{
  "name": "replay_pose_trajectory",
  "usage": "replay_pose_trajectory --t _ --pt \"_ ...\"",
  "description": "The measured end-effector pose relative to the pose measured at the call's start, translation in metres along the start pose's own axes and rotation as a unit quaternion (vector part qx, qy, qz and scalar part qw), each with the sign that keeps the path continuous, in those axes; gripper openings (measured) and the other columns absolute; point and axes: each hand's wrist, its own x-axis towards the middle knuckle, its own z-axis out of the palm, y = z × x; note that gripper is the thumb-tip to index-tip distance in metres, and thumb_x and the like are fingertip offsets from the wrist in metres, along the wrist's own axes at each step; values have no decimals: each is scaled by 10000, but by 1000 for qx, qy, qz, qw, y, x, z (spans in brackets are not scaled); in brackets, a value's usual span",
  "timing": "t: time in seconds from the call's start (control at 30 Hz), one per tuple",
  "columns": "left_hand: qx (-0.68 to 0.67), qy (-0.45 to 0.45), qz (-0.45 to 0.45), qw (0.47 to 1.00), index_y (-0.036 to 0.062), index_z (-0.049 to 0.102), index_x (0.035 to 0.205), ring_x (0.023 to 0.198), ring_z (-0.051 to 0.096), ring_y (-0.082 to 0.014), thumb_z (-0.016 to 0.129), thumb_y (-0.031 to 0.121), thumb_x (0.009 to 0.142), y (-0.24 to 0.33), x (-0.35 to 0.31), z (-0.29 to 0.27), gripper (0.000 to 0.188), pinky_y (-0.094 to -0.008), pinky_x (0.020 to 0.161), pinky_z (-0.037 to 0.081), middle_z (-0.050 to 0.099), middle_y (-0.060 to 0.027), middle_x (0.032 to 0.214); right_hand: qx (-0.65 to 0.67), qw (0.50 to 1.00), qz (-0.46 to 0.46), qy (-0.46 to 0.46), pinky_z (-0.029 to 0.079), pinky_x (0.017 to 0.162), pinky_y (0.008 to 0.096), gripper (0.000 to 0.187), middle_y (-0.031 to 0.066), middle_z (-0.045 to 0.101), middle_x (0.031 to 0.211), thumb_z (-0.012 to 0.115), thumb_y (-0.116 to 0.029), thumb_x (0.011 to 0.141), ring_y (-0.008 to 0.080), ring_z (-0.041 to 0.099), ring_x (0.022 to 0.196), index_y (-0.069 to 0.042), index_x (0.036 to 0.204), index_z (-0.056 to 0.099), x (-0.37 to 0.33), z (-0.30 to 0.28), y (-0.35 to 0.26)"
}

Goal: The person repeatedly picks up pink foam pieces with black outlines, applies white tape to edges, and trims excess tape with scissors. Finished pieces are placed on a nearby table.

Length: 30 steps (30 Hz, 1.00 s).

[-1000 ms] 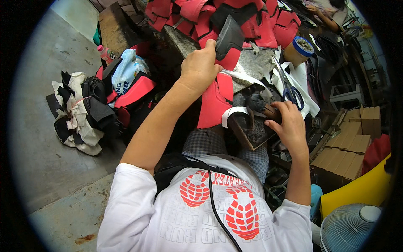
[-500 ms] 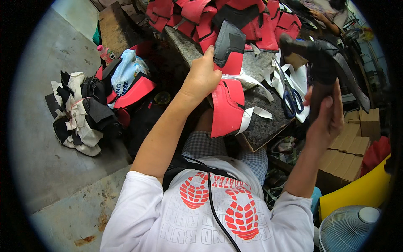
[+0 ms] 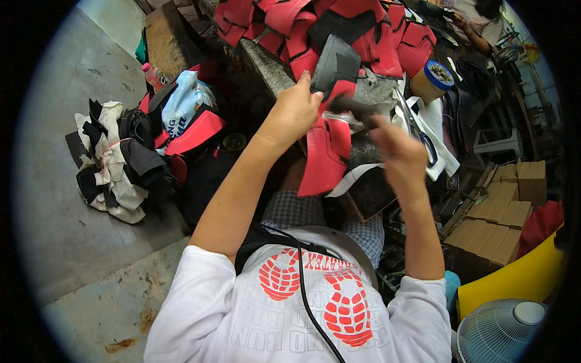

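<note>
My left hand [image 3: 292,112] is closed on the edge of a red and black shoe upper piece [image 3: 327,148], thumb on top, over the near end of the workbench. Blurred by motion, my right hand [image 3: 400,151] grips a dark hammer [image 3: 354,107]. The hammer's head is over the middle of the piece, near a pale strip; I cannot tell whether it touches. A white strip [image 3: 357,178] sticks out beside the lower part of the piece. Just beyond my right hand, scissors with dark blue handles [image 3: 428,145] lie on white material [image 3: 445,160].
Several red and black pieces [image 3: 363,42] are heaped at the bench's far end. A jar with a blue rim [image 3: 431,85] stands at the right. Bundled scraps [image 3: 115,163] lie left, cardboard boxes [image 3: 493,215] and a fan [image 3: 502,333] right. Another person's arm [image 3: 469,30] shows far right.
My right hand has swung the hammer left and down from the right side to the shoe upper piece. The jar behind it now shows. My left hand stays nearly in place.
</note>
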Motion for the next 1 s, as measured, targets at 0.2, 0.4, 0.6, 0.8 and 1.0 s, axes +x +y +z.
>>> replay_pose_trajectory --t 0.2,0.4,0.6,0.8,1.0 --pt "-25 57 27 998 -70 582 1188 735 661 -318 619 66 821 -1 -14 -6 393 -397 716 513 638 -207 753 -157 983 -61 -74 500 601 357 309 61 705 876 641 -302 923 248 674 703 -221 1220 676 5 -10 3" --pt "-21 113 83 990 -56 621 1143 794 667 -393 600 41 825 2 -17 3 333 -445 761 519 661 -244 818 -6 998 -54 -8 496 592 370 311 66 688 837 645 -279 925 271 659 679 -188 1221 674 5 1 -2" --pt "20 112 111 987 -37 633 1146 879 666 -408 580 40 836 9 -14 5 324 -460 798 524 673 -269 922 -188 975 -107 -52 496 575 351 321 56 682 801 690 -238 893 242 660 650 -196 1211 685 3 -23 8" --pt "30 107 105 988 -25 644 1146 867 669 -404 572 56 828 10 -11 3 336 -455 798 527 674 -269 918 -36 998 2 -48 536 642 304 309 100 728 978 683 -220 902 220 710 748 -159 1204 688 0 -18 14" --pt "33 106 87 990 -27 641 1154 857 672 -400 569 71 814 9 -9 1 361 -454 797 528 669 -274 894 -108 991 -72 34 497 595 322 312 42 710 874 692 -243 893 238 663 683 -247 1205 698 1 -36 16"
